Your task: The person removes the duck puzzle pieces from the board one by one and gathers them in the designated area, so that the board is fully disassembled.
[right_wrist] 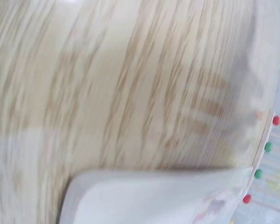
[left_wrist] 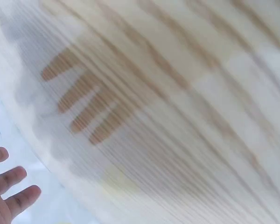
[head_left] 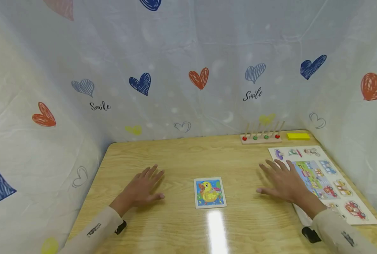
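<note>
A small square duck puzzle [head_left: 210, 193] with a white border lies on the wooden table [head_left: 175, 155], between the two hands. To its left is my left hand [head_left: 141, 190], fingers spread and holding nothing; some of its fingertips [left_wrist: 25, 193] show in the left wrist view beside their reflection in the glossy tabletop. My right hand [head_left: 285, 183], also spread and holding nothing, is to the right of the duck puzzle. In the head view it overlaps the left edge of a large white vehicle puzzle board [head_left: 329, 211], which also shows as a pale corner [right_wrist: 130, 200] in the right wrist view.
At the back right stands a wooden peg rack [head_left: 261, 140] with upright sticks and red and green beads. A yellow block [head_left: 298, 136] lies beside it. White curtains [head_left: 175, 53] printed with hearts hang behind the table and along both sides.
</note>
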`<action>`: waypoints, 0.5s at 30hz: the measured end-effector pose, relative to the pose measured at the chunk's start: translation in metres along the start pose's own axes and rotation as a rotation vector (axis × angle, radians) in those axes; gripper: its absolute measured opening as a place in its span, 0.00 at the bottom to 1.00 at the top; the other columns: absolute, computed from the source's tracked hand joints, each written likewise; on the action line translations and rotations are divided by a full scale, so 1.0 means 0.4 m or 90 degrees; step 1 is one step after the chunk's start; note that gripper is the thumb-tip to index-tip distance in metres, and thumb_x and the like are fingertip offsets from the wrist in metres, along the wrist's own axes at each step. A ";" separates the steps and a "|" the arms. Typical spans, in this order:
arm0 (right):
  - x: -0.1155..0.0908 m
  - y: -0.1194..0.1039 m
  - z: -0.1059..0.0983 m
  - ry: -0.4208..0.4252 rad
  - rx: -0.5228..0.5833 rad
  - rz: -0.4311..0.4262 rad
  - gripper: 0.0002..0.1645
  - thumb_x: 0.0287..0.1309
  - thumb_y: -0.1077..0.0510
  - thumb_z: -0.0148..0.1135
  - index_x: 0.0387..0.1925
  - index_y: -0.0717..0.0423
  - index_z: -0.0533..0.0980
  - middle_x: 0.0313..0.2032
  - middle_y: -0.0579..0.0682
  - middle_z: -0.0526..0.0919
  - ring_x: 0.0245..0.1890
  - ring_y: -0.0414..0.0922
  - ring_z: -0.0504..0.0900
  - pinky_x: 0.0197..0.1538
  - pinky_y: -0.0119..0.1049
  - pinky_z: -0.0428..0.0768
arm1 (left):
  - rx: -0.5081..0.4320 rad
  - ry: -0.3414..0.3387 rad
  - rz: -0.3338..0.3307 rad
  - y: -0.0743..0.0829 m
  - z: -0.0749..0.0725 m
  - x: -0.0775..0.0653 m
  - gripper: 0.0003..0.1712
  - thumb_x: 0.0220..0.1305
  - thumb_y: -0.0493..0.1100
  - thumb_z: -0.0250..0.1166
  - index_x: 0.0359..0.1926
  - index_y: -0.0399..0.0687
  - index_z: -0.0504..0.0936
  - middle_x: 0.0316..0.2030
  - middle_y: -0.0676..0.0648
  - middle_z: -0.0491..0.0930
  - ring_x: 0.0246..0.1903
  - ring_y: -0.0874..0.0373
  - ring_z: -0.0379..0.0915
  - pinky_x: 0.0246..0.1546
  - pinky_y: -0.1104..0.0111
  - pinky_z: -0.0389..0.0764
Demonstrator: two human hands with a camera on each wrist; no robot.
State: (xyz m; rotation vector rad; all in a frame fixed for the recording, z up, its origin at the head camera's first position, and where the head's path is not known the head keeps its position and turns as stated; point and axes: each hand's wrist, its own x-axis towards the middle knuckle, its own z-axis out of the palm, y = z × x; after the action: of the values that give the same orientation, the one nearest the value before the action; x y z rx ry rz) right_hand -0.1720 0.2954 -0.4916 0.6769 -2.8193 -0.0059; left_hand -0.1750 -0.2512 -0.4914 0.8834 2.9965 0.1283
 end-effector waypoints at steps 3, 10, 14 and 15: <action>0.003 -0.025 -0.008 -0.004 0.042 -0.002 0.50 0.53 0.23 0.62 0.65 0.54 0.74 0.62 0.62 0.77 0.60 0.64 0.75 0.58 0.68 0.69 | 0.015 -0.003 0.039 0.030 0.000 0.004 0.50 0.66 0.75 0.54 0.78 0.54 0.57 0.77 0.38 0.55 0.72 0.35 0.59 0.63 0.39 0.67; 0.018 -0.094 -0.037 -0.063 0.171 -0.007 0.41 0.61 0.30 0.62 0.63 0.55 0.76 0.59 0.59 0.80 0.57 0.61 0.79 0.42 0.58 0.82 | 0.039 -0.006 0.180 0.130 -0.011 0.024 0.49 0.66 0.74 0.55 0.77 0.52 0.60 0.74 0.39 0.61 0.70 0.42 0.64 0.62 0.46 0.73; 0.032 -0.126 -0.047 -0.116 0.242 -0.003 0.39 0.64 0.30 0.59 0.64 0.53 0.75 0.58 0.56 0.81 0.56 0.58 0.81 0.45 0.58 0.82 | 0.033 -0.048 0.242 0.193 -0.011 0.032 0.49 0.67 0.76 0.51 0.78 0.54 0.57 0.76 0.41 0.60 0.71 0.44 0.63 0.65 0.48 0.71; 0.036 -0.133 -0.048 -0.128 0.262 -0.005 0.39 0.64 0.30 0.59 0.64 0.52 0.75 0.57 0.54 0.82 0.55 0.56 0.82 0.45 0.57 0.82 | 0.036 -0.057 0.256 0.207 -0.007 0.035 0.49 0.67 0.76 0.49 0.79 0.54 0.57 0.76 0.42 0.59 0.72 0.44 0.62 0.66 0.49 0.71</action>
State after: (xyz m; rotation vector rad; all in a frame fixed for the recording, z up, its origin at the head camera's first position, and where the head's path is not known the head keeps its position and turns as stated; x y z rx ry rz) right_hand -0.1563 0.2425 -0.4726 0.8099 -3.0392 0.5467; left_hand -0.1420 -0.1746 -0.4815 1.4447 2.7132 0.0071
